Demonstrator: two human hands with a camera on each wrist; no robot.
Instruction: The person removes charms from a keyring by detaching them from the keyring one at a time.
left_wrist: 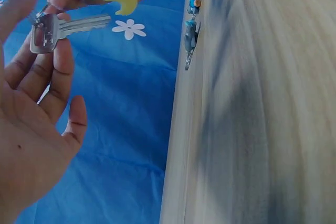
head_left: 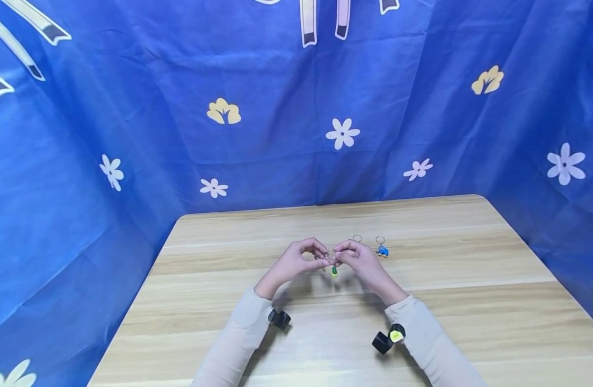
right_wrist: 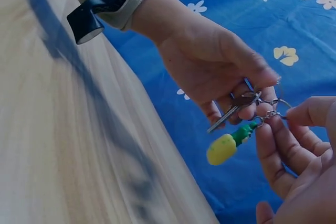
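Observation:
Both hands meet in front of me above the table. My left hand (head_left: 296, 260) pinches a silver key (left_wrist: 44, 32), its head against the fingers and its toothed blade sticking out. My right hand (head_left: 361, 263) grips a thin metal key ring (right_wrist: 283, 103) between thumb and fingers, close to the left fingertips. From a short chain (right_wrist: 270, 114) at that ring hangs a yellow charm with a green top (right_wrist: 223, 148). In the head view the fingers hide most of the ring and key.
Behind the right hand, a blue charm with a ring (head_left: 382, 251) lies on the wooden table (head_left: 446, 301). A second ring (head_left: 356, 238) shows beside it, partly hidden by that hand. Blue curtain (head_left: 277, 150) with printed flowers surrounds the table's back and sides.

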